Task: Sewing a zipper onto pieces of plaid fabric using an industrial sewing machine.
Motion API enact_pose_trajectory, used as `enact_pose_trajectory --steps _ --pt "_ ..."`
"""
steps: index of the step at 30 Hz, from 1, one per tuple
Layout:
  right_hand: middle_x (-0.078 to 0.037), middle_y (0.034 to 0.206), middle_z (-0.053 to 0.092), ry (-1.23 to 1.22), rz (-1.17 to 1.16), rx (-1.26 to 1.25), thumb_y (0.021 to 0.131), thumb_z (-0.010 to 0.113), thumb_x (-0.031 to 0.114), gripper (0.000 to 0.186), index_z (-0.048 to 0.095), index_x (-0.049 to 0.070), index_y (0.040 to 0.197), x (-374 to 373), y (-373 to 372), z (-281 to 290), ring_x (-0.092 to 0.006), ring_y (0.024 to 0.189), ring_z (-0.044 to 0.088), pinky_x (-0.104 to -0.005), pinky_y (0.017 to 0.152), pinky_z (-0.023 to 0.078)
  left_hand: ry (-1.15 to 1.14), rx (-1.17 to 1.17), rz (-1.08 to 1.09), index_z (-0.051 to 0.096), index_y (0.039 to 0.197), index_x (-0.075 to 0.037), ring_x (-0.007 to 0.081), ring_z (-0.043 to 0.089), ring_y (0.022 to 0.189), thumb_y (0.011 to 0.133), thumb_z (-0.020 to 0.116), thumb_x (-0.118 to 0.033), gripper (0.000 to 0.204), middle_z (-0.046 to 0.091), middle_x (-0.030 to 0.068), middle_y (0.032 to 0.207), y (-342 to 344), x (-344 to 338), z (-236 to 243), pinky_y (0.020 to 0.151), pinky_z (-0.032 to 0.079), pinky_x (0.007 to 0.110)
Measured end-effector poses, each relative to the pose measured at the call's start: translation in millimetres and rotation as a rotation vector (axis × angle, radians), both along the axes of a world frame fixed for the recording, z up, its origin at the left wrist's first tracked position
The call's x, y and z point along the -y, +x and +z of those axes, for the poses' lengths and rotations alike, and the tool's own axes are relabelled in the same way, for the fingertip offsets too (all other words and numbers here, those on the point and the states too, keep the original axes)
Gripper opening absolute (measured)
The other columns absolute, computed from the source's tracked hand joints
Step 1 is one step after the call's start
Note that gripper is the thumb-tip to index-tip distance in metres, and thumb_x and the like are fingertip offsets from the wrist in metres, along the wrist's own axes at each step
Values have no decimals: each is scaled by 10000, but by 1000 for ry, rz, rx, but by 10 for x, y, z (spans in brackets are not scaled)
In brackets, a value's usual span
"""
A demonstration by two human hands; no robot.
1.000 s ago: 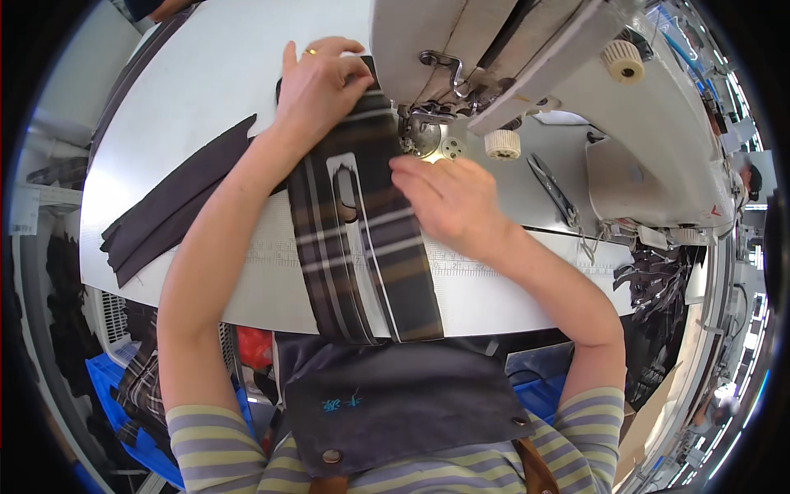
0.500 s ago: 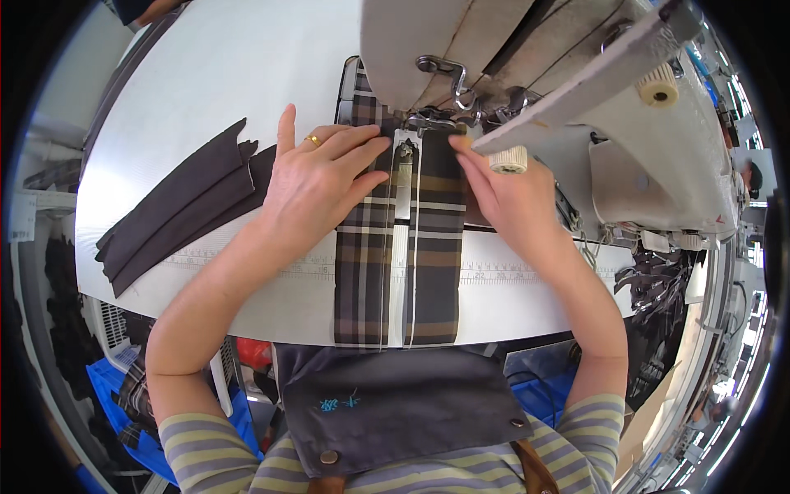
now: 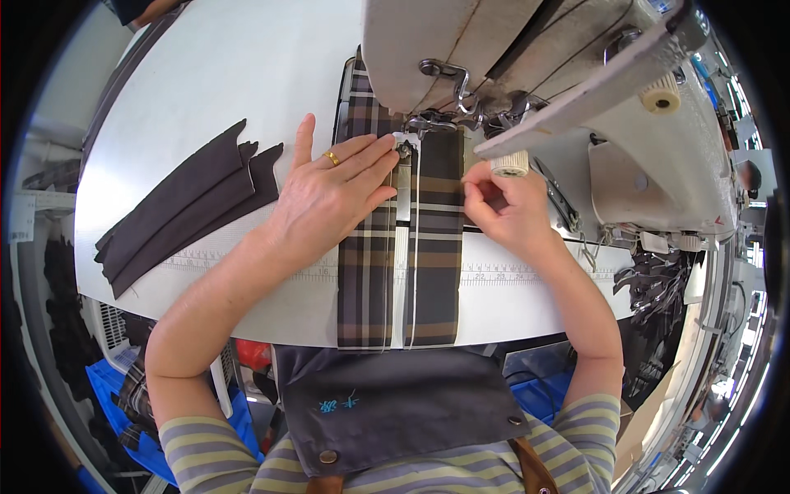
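Two strips of dark plaid fabric lie side by side, the left strip [image 3: 364,288] and the right strip [image 3: 434,288], under the sewing machine [image 3: 461,49]. White-edged lines run along the narrow gap between them. My left hand [image 3: 329,189], wearing a gold ring, rests flat on the left strip with its fingers stretched toward the presser foot [image 3: 432,122]. At the right strip's outer edge, the thumb and forefinger of my right hand [image 3: 512,206] are bent together against the cloth. The needle itself cannot be made out.
Dark fabric pieces [image 3: 185,202] lie stacked on the white table [image 3: 230,74] at left. A printed ruler [image 3: 502,273] crosses its front. Scissors [image 3: 558,196] lie by the machine's base. Below hang dark scraps [image 3: 658,284] at right; a blue crate [image 3: 107,387] stands at left.
My right hand has drawn back toward me along the strip's edge, its fingers curling in. My left hand has shifted slightly right and toward me on the cloth.
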State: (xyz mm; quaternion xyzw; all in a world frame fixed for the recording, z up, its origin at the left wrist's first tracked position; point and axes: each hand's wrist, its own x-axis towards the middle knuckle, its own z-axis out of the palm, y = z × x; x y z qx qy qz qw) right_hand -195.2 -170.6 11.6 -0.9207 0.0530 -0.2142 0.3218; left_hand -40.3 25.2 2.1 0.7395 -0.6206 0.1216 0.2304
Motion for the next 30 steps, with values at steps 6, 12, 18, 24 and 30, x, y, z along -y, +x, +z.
enact_pose_trajectory --steps 6,12,18,24,30 --pt "-71 709 605 -26 -143 15 731 688 91 119 627 53 825 95 232 -14 -267 694 599 -368 638 479 26 9 12 638 1177 -101 146 587 1071 846 669 -251 365 637 -31 1194 -6 -2 -5 1090 165 602" --pt "-101 822 654 121 -134 22 750 697 114 156 647 34 874 -58 489 -224 -318 764 608 -420 705 482 24 22 -13 639 1185 -98 149 581 1092 851 668 -253 369 630 -23 1222 -17 25 -7 1086 169 601" --pt "-75 734 570 -57 -41 -3 704 666 104 120 565 55 747 -22 190 -84 -286 672 533 -394 613 388 24 22 5 662 1114 -82 156 575 1130 836 681 -267 335 636 16 1212 -18 -13 6 1071 197 643" --pt "-28 667 532 -90 -174 122 693 667 127 108 572 87 724 167 242 -26 -190 619 528 -340 680 385 27 26 6 652 1144 -87 154 579 1102 839 678 -261 352 635 -4 1212 -24 9 4 1069 204 631" --pt "-39 594 596 94 -273 18 689 661 113 84 593 63 681 182 300 30 -170 504 561 -300 560 438 33 28 16 646 1166 -93 150 587 1042 844 672 -257 362 639 -26 1205 -23 14 23 1067 212 619"
